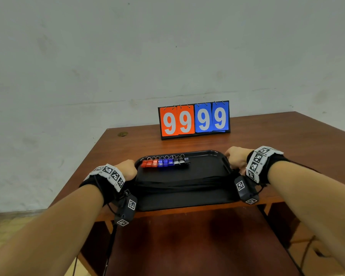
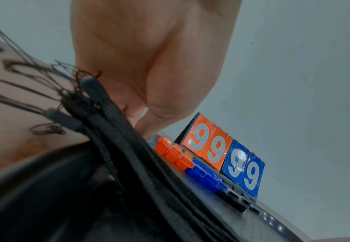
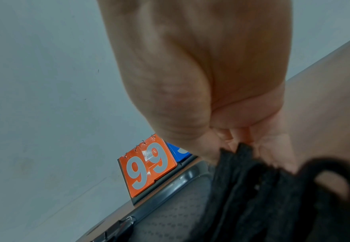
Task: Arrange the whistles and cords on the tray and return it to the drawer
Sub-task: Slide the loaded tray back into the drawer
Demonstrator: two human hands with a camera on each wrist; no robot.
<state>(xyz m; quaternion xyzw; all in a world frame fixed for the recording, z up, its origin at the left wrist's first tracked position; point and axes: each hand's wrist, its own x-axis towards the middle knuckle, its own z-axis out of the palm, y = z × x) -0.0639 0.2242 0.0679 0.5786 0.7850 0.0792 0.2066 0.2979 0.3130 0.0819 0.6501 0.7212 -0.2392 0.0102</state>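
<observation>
A black tray (image 1: 207,166) lies at the table's front edge. Along its far side stands a tidy row of whistles (image 1: 165,162), red, then blue, then black, with metal rings behind them. Black cords (image 1: 183,181) lie stretched across the tray's middle from side to side. My left hand (image 1: 127,169) grips the tray's left rim with curled fingers. My right hand (image 1: 236,158) grips the right rim. In the left wrist view the cords (image 2: 128,147) run past the hand (image 2: 149,124) towards the whistles (image 2: 190,163). In the right wrist view the cord ends (image 3: 252,188) bunch under the curled fingers (image 3: 273,147).
A flip scoreboard (image 1: 194,120) showing 99 in orange and 99 in blue stands behind the tray, near the wall. The brown table (image 1: 277,140) has bare wood left and right of the tray. A brown surface (image 1: 187,246) lies below the table's front edge.
</observation>
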